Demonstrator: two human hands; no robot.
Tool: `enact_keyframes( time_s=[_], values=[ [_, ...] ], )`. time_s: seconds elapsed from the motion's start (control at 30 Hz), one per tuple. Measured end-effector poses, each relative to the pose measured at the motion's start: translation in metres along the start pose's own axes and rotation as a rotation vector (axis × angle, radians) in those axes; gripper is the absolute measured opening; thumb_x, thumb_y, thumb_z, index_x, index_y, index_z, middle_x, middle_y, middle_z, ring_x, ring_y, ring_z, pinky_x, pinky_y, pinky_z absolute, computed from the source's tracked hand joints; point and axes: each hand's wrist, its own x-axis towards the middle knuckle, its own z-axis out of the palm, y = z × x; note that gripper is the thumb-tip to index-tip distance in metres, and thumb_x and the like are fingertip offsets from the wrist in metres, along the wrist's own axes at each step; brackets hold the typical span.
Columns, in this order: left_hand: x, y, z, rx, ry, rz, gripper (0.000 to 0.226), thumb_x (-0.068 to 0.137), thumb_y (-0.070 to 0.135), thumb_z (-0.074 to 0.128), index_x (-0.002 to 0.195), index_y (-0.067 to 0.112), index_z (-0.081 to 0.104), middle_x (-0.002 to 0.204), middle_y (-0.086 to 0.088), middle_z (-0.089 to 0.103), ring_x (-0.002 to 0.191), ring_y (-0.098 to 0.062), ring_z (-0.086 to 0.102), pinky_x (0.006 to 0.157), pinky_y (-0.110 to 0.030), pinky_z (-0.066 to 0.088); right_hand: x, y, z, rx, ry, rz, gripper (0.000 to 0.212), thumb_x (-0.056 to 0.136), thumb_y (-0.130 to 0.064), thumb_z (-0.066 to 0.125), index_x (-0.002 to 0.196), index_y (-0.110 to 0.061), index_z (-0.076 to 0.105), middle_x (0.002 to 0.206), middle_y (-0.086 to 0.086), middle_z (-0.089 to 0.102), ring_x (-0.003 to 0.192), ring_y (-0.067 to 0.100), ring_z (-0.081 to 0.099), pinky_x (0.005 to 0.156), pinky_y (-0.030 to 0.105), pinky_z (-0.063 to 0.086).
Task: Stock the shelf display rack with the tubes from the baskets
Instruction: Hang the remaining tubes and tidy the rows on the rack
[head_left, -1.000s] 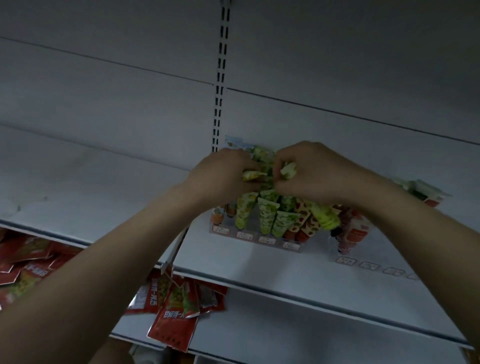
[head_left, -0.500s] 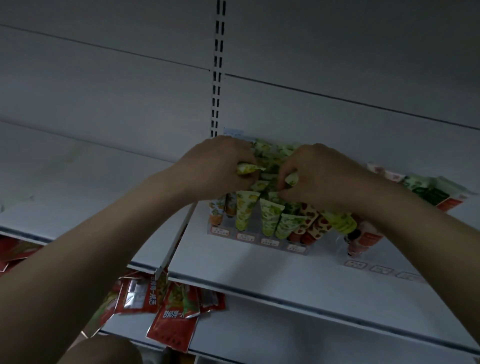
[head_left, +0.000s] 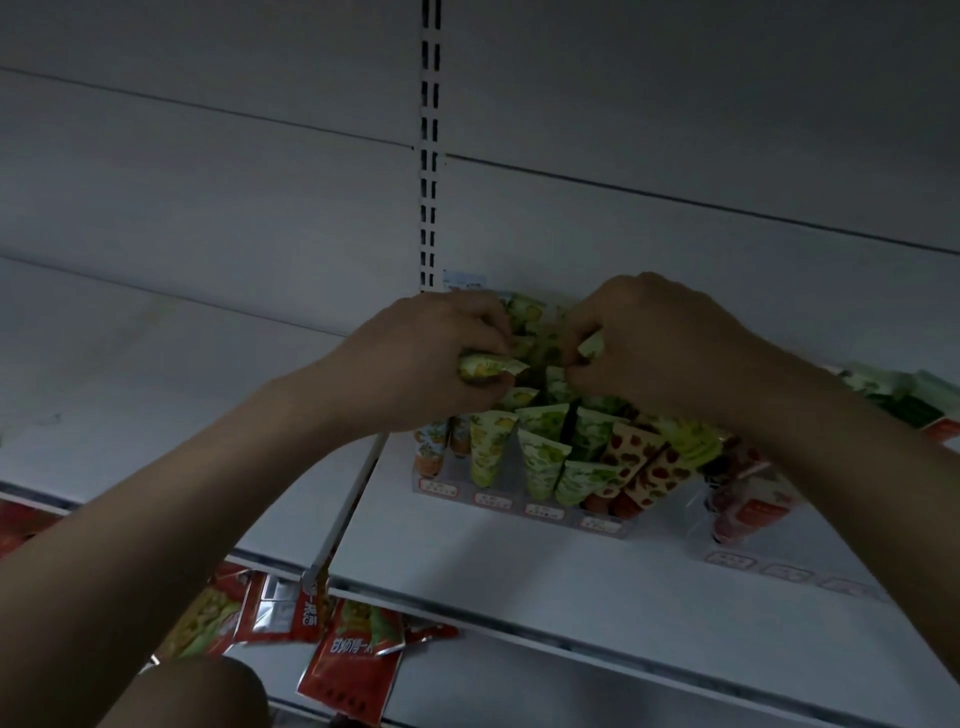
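Note:
A clear display rack stands on the white shelf against the back wall, filled with upright tubes in rows: orange-print ones at the left, green tubes in the middle, a red strawberry-print tube at the right. My left hand grips a yellow-green tube above the rack's back rows. My right hand is just to its right, its fingers curled round the crimped end of a pale green tube. The baskets are out of view.
A second clear rack with reddish tubes sits to the right, partly behind my right forearm. Green packs lie at the far right. Red snack packets hang on the lower shelf. A slotted upright runs up the back wall.
Both hands have stayed over the rack's back rows, working among the green tubes. My view has tilted slightly; the hands sit a bit higher in frame.

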Motion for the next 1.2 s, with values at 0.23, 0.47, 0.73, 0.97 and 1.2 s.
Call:
enact_keyframes(
  time_s=[0.23,0.47,0.73,0.97,1.2],
  values=[
    [0.003,-0.001,-0.003,0.011,-0.035,0.017,0.040,0.080,0.051,0.052,0.088,0.019,0.075,0.102,0.011,0.063,0.081,-0.006,0.057,0.071,-0.035,0.053,-0.002,0.011,-0.004,0.005,-0.057,0.006,0.002,0.082,-0.029,0.072,0.083,-0.028,0.073,0.068,-0.012,0.060,0.050,0.004,0.048,0.050,0.022,0.041],
    [0.008,-0.002,0.001,0.085,-0.049,0.092,0.038,0.081,0.049,0.053,0.089,0.019,0.075,0.102,0.008,0.063,0.080,-0.014,0.062,0.067,-0.039,0.054,0.003,0.015,-0.007,0.062,-0.115,-0.025,0.006,0.083,-0.033,0.070,0.078,-0.031,0.071,0.082,-0.005,0.070,0.049,0.001,0.053,0.048,0.021,0.037],
    [0.008,-0.018,-0.001,-0.047,-0.053,0.134,0.022,0.082,0.039,0.066,0.084,0.018,0.074,0.101,0.009,0.062,0.080,0.004,0.055,0.072,-0.025,0.049,0.022,0.011,-0.046,0.589,0.107,0.094,0.011,0.096,-0.017,0.045,0.093,-0.022,0.054,0.080,-0.006,0.069,0.076,0.019,0.065,0.065,0.039,0.053],
    [0.008,-0.020,0.000,-0.095,-0.057,0.159,0.024,0.084,0.040,0.064,0.085,0.017,0.074,0.101,0.008,0.063,0.082,-0.001,0.060,0.072,-0.028,0.051,0.023,0.011,-0.045,0.544,0.120,-0.027,0.013,0.096,-0.018,0.060,0.108,-0.022,0.064,0.097,-0.010,0.074,0.078,0.004,0.069,0.065,0.023,0.055],
    [0.008,-0.021,0.000,-0.093,-0.060,0.152,0.025,0.084,0.039,0.064,0.083,0.016,0.074,0.100,0.006,0.062,0.081,-0.006,0.060,0.071,-0.032,0.051,0.013,0.013,-0.062,0.432,0.149,-0.052,0.008,0.083,-0.021,0.075,0.088,-0.027,0.073,0.073,-0.017,0.070,0.064,-0.002,0.068,0.064,0.005,0.050]
  ],
)
